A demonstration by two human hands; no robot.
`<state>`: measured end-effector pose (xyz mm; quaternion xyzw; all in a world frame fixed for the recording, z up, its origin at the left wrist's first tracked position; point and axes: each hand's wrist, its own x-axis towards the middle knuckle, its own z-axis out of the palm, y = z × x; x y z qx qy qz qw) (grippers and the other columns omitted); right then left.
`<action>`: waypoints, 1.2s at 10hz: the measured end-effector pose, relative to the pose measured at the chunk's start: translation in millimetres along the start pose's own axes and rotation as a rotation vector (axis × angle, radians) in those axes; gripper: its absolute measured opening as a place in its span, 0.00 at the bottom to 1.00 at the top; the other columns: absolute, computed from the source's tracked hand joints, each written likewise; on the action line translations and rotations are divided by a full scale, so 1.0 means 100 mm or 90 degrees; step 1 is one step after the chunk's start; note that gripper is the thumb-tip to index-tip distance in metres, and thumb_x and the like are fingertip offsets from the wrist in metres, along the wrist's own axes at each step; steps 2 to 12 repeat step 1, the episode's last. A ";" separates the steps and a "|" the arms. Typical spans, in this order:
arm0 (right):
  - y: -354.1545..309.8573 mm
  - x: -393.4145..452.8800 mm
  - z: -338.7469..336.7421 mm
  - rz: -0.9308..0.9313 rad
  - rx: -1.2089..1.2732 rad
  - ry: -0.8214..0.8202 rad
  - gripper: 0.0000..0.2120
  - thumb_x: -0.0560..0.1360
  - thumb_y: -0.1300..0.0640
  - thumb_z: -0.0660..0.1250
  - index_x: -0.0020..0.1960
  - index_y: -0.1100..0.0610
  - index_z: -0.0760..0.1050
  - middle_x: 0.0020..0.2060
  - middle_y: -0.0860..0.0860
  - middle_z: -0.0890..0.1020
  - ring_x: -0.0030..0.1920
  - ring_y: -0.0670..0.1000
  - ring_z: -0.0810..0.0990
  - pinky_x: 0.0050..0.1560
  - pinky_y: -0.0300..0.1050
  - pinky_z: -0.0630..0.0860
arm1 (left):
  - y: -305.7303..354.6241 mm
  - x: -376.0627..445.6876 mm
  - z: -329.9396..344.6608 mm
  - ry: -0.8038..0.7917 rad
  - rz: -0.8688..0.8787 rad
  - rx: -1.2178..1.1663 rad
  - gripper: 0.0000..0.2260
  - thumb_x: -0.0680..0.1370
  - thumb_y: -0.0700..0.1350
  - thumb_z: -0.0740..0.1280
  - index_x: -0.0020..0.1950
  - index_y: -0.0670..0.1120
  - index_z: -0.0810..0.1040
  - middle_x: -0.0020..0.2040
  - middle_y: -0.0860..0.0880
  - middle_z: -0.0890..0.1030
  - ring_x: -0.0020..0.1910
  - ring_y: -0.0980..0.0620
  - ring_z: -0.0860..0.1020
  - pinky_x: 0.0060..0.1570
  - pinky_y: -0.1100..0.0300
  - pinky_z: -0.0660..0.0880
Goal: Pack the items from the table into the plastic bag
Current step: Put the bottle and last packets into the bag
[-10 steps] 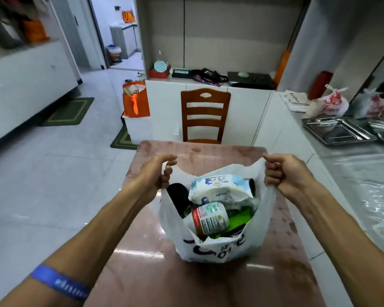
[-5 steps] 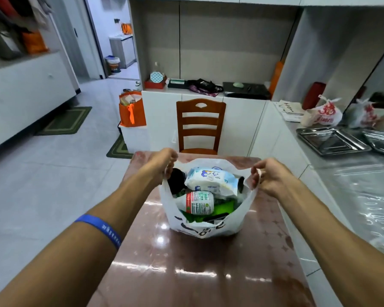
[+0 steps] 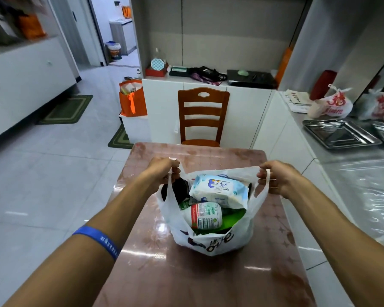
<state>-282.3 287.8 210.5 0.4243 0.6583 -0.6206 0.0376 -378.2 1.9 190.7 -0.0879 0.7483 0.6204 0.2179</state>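
While both hands reach forward over a glossy reddish tabletop (image 3: 208,273), a white plastic bag (image 3: 213,240) stands upright near its middle, mouth spread wide. Left hand (image 3: 162,171) has its grip clenched around the bag's left handle loop; right hand (image 3: 275,180) has its grip clenched around the right handle loop, the thin strap visibly pinched between its fingers. Inside the bag, a soft pale-blue pack of wipes (image 3: 220,191) lies on top, a white bottle with a red and green label (image 3: 205,216) lies on its side below it, green packaging (image 3: 233,218) sits underneath, and a dark rounded item (image 3: 180,189) rests at the left. No loose items show on the tabletop, so packing looks finished. Judging by its contents, the bag will likely feel moderately heavy and saggy; the film is thin and slippery, so the handle loops are the sensible places to hold, lifted evenly.
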 end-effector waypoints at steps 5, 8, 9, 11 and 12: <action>0.08 -0.03 -0.03 -0.025 -0.048 0.027 0.11 0.76 0.55 0.64 0.52 0.61 0.77 0.39 0.56 0.84 0.38 0.56 0.81 0.41 0.47 0.76 | -0.05 -0.06 0.00 -0.006 0.012 0.042 0.06 0.77 0.41 0.66 0.51 0.41 0.80 0.47 0.41 0.83 0.40 0.46 0.81 0.52 0.51 0.78; 0.08 -0.03 -0.03 -0.025 -0.048 0.027 0.11 0.76 0.55 0.64 0.52 0.61 0.77 0.39 0.56 0.84 0.38 0.56 0.81 0.41 0.47 0.76 | -0.05 -0.06 0.00 -0.006 0.012 0.042 0.06 0.77 0.41 0.66 0.51 0.41 0.80 0.47 0.41 0.83 0.40 0.46 0.81 0.52 0.51 0.78; 0.08 -0.03 -0.03 -0.025 -0.048 0.027 0.11 0.76 0.55 0.64 0.52 0.61 0.77 0.39 0.56 0.84 0.38 0.56 0.81 0.41 0.47 0.76 | -0.05 -0.06 0.00 -0.006 0.012 0.042 0.06 0.77 0.41 0.66 0.51 0.41 0.80 0.47 0.41 0.83 0.40 0.46 0.81 0.52 0.51 0.78; 0.08 -0.03 -0.03 -0.025 -0.048 0.027 0.11 0.76 0.55 0.64 0.52 0.61 0.77 0.39 0.56 0.84 0.38 0.56 0.81 0.41 0.47 0.76 | -0.05 -0.06 0.00 -0.006 0.012 0.042 0.06 0.77 0.41 0.66 0.51 0.41 0.80 0.47 0.41 0.83 0.40 0.46 0.81 0.52 0.51 0.78; 0.08 -0.03 -0.03 -0.025 -0.048 0.027 0.11 0.76 0.55 0.64 0.52 0.61 0.77 0.39 0.56 0.84 0.38 0.56 0.81 0.41 0.47 0.76 | -0.05 -0.06 0.00 -0.006 0.012 0.042 0.06 0.77 0.41 0.66 0.51 0.41 0.80 0.47 0.41 0.83 0.40 0.46 0.81 0.52 0.51 0.78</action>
